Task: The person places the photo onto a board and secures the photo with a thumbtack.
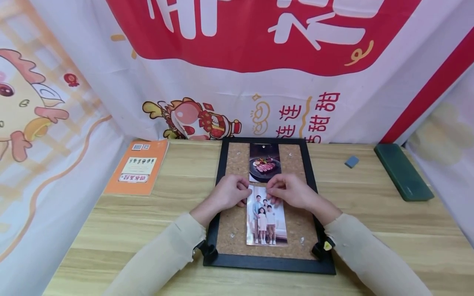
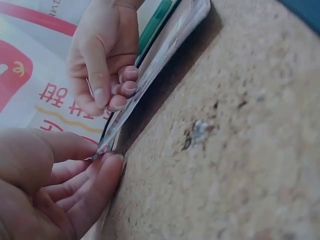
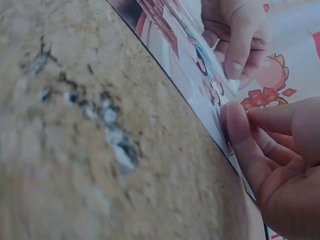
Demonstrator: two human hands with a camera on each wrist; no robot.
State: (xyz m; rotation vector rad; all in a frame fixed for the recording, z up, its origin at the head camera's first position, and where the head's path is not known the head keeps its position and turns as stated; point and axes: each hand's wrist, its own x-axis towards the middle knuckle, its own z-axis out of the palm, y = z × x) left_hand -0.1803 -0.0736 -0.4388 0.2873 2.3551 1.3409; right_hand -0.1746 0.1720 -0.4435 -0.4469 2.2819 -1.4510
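Observation:
A family photo (image 1: 266,222) lies over the lower middle of a black-framed cork board (image 1: 233,222). My left hand (image 1: 231,191) pinches the photo's upper left corner between thumb and fingers, which the left wrist view shows lifted off the cork. Across from it, my right hand (image 1: 290,190) is at the photo's top edge, thumb and forefinger together on a thin, pin-like thing (image 2: 89,86), mostly hidden by the fingers. Just above, a food photo (image 1: 264,162) of sliced meat on a dark plate is fixed to the board by a small tack (image 1: 263,146) at its top.
An orange book (image 1: 137,168) lies on the wooden table (image 1: 177,164) to the left. On the right are a small blue block (image 1: 352,161) and a long green case (image 1: 403,172). Printed cloth (image 1: 240,90) hangs behind the table. Small glinting spots (image 1: 232,235) dot the cork.

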